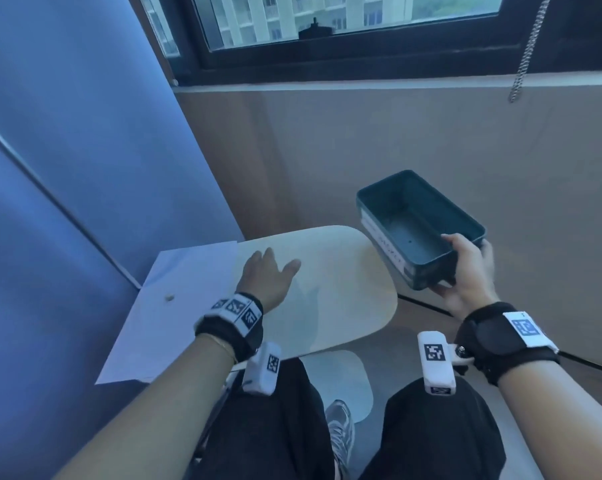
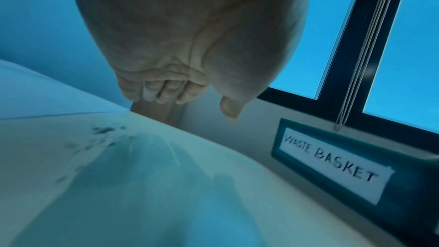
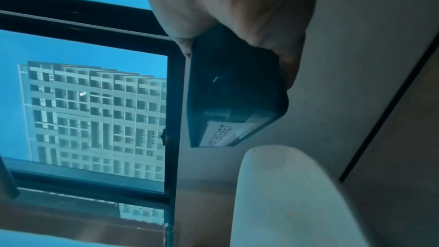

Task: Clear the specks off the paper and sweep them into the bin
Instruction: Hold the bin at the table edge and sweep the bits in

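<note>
Bin held at tablet edge, left hand flat mid-sweep.

Head view: left hand (image 1: 270, 277), fingers straight, lies on the tablet (image 1: 344, 306) centre frame; paper (image 1: 174, 306) lower left with one speck (image 1: 169, 298), left of the wrist; right hand (image 1: 465, 271) grips the bin (image 1: 420, 230), long axis running up-left.
Left wrist view: smudged specks (image 2: 104, 131) left of the fingertips (image 2: 164, 93); the bin's label lower right.
Right wrist view: fingers clasp the bin's underside.

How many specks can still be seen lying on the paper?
1. One speck lies near the middle of the paper, left of the left hand. Some darker marks lie on the table, off the paper. Smaller specks may be too faint to see.
</note>
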